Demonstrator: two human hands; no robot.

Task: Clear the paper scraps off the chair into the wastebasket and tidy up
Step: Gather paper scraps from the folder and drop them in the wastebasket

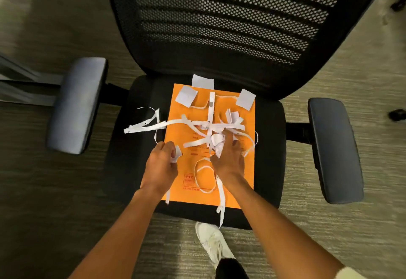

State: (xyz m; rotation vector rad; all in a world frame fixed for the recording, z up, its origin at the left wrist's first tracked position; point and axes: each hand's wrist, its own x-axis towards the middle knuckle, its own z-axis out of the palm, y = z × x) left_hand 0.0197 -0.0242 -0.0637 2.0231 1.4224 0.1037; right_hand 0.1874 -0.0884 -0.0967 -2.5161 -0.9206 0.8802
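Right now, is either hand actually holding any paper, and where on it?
The left hand pinches a small white scrap at its edge. The right hand presses into the strip pile; whether it grips cannot be told.

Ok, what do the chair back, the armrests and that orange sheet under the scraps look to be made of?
Chair back: black mesh, probably synthetic fabric; the floor shows through its holes.
Armrests: dark smooth pads with a dull sheen, likely soft plastic or rubbery foam; hard to tell.
Orange sheet: matte paper or thin card, flat, with printed text.
Scraps: thin white paper, curling in strips.

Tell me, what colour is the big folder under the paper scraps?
Orange folder, head view.
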